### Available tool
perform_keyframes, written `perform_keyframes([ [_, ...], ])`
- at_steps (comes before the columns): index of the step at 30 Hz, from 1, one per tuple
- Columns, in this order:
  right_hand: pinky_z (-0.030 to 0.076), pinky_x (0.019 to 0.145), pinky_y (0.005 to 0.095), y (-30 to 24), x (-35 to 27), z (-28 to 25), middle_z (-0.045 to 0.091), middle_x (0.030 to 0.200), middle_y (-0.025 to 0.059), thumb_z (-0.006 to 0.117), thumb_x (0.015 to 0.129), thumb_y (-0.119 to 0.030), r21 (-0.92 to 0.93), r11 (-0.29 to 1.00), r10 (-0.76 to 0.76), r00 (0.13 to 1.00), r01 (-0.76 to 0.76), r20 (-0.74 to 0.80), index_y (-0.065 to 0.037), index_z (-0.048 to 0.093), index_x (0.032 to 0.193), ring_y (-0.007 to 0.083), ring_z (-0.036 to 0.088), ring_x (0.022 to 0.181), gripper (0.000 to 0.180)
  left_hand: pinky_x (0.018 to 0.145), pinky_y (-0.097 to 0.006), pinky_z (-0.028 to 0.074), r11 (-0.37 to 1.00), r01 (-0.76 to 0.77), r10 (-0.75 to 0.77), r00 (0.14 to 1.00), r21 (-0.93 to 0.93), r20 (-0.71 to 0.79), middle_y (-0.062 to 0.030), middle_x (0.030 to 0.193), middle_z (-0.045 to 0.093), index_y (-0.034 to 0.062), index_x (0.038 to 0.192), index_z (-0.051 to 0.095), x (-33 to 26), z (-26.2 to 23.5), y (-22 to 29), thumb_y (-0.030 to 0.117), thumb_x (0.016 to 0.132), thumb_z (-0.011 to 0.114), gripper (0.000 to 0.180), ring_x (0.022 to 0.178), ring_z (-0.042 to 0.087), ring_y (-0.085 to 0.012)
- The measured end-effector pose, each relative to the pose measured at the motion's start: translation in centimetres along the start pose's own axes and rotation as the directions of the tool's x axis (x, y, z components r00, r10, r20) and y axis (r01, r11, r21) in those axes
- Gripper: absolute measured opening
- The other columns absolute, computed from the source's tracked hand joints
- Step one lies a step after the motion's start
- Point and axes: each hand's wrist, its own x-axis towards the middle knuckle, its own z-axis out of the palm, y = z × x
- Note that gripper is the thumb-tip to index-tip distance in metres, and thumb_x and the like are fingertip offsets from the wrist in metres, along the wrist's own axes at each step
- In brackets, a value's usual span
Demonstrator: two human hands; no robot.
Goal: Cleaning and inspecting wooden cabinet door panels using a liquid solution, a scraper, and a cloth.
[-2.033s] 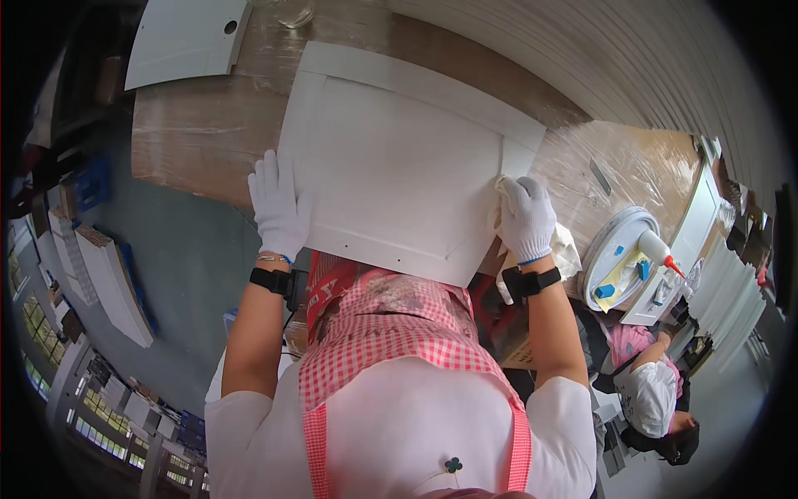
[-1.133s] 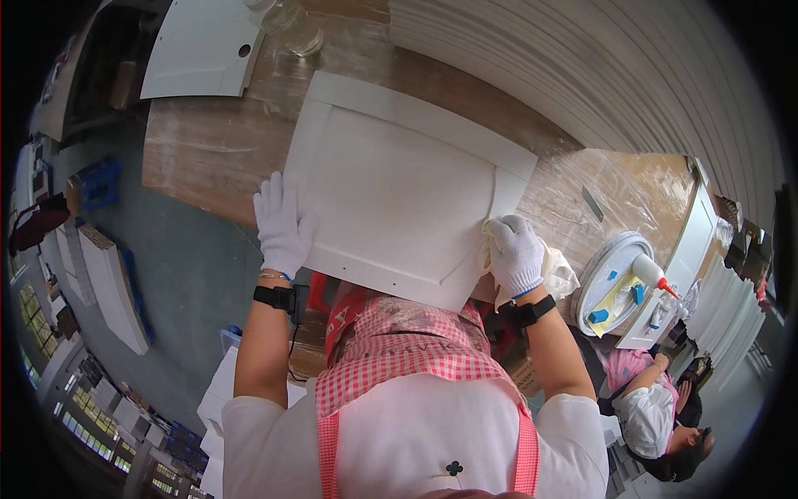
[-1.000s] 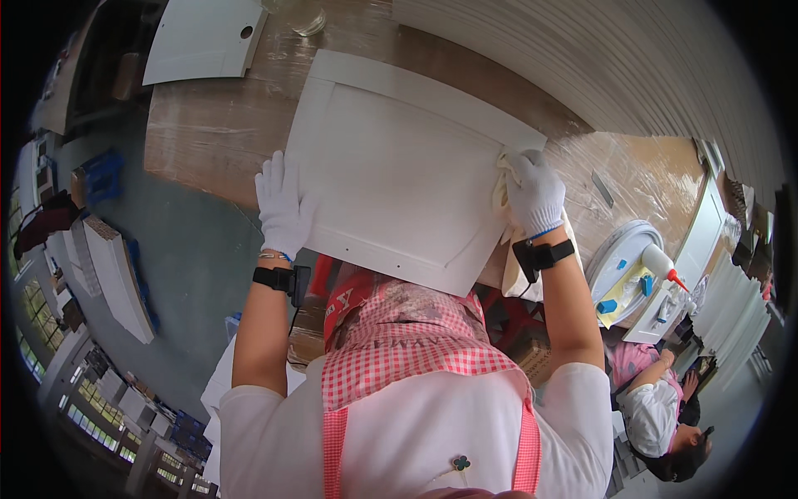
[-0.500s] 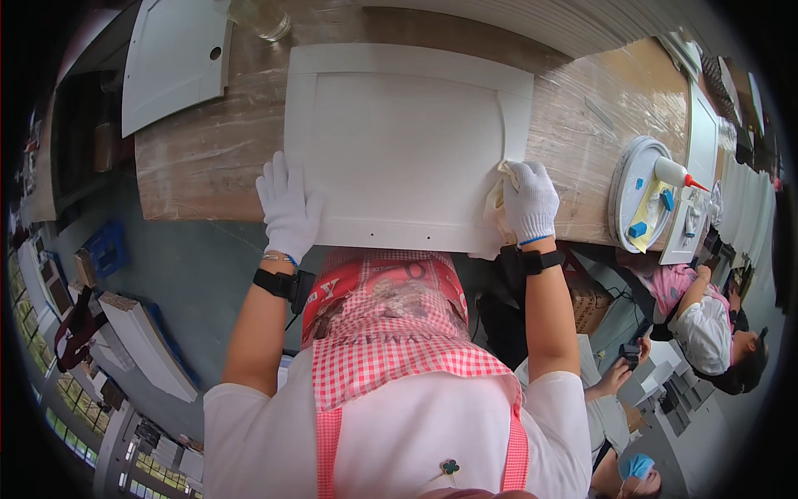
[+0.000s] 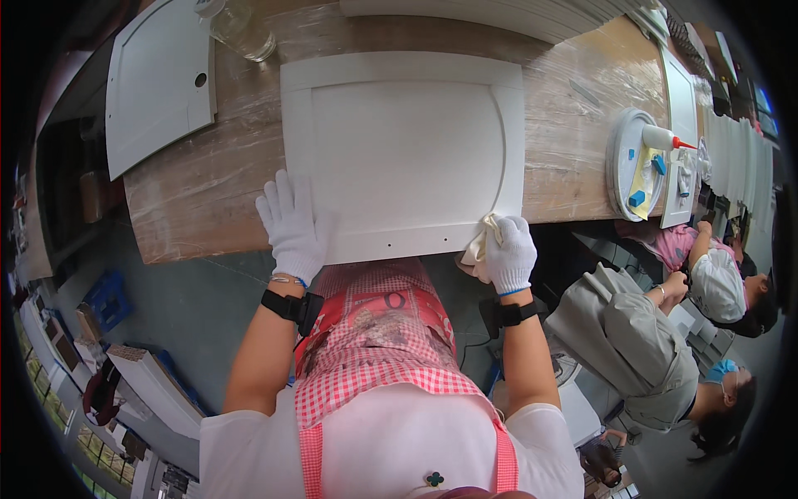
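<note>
A white framed panel, like a cabinet door, lies flat on the plastic-covered workbench before me. Two small dark holes show along its near edge. My left hand, in a white knit glove, rests spread against the panel's left edge near the front corner. At the near right corner, my gloved right hand has its fingers closed around a cream cloth. Part of the cloth is bunched under the fingers and part hangs past the near edge.
Left on the bench lies another white panel with a round hole, beside a clear jar. A round white lid at the right carries a white squeeze bottle and blue blocks. Two co-workers stand at the right, one in a grey-green top.
My right hand has slid with the cloth down the panel's right side to the near corner. The left hand stays at the left edge. The whole view has shifted, showing more of the co-worker.
</note>
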Motion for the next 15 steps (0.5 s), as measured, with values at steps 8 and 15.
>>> perform_keyframes([
  [8, 0.055, 0.067, 0.0422, 1.7, 6.4, -0.2, 0.065, 0.094, 0.0087, 0.071, 0.085, -0.019, -0.056, 0.998, -0.025, 0.999, 0.023, -0.042, -0.013, 0.068, 0.093, 0.0323, 0.067, 0.081, 0.011, 0.12, -0.061, 0.008, 0.999, -0.035, 0.035, 0.999, -0.009, -0.03, -0.0284, 0.161, 0.024, 0.0045, 0.154, 0.033, 0.0, 0.5, 0.1, 0.044, 0.09, 0.061, 0.08, 0.147, 0.019, -0.0524],
  [15, 0.055, 0.068, 0.0418, 1.8, 7.2, -0.7, 0.064, 0.093, 0.0092, 0.07, 0.084, -0.018, 0.007, 0.998, -0.061, 0.998, 0.061, -0.005, -0.013, 0.069, 0.094, 0.0311, 0.067, 0.082, 0.011, 0.121, -0.06, 0.008, 1.0, -0.007, 0.006, 1.0, 0.019, 0.006, -0.0286, 0.162, 0.022, 0.0033, 0.155, 0.031, 0.2, -0.2, 0.5, 0.043, 0.091, 0.06, 0.081, 0.148, 0.018, -0.0519],
])
